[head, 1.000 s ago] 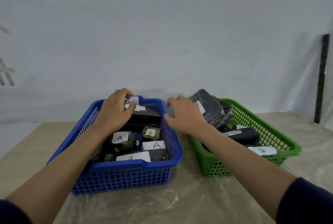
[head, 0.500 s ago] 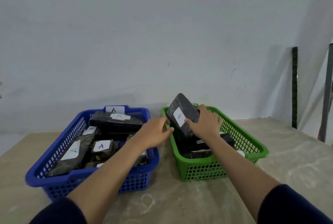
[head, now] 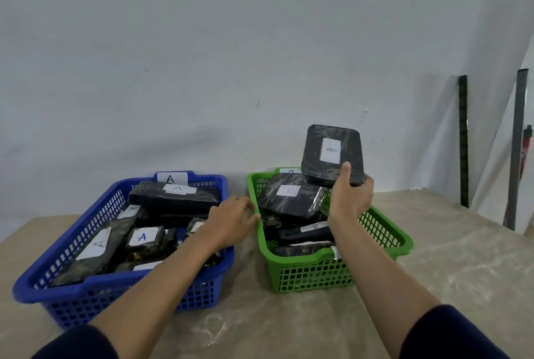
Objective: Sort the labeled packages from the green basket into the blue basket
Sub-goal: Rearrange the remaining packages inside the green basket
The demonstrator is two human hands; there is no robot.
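Packages (head: 291,196) fill green basket (head: 384,231); right hand (head: 348,195) grips B-package (head: 331,153), left hand (head: 231,218) seemingly loose.

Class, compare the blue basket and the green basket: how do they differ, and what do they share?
The blue basket holds packages labelled A; the green basket holds ones labelled B. The left hand hovers by the green basket's rim, the blue untouched. Both are plastic lattice baskets on the table, each with a tag on its far wall.

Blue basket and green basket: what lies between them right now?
In the head view, only the left hand lies in the gap between the blue basket and the green basket; below it the table is bare.
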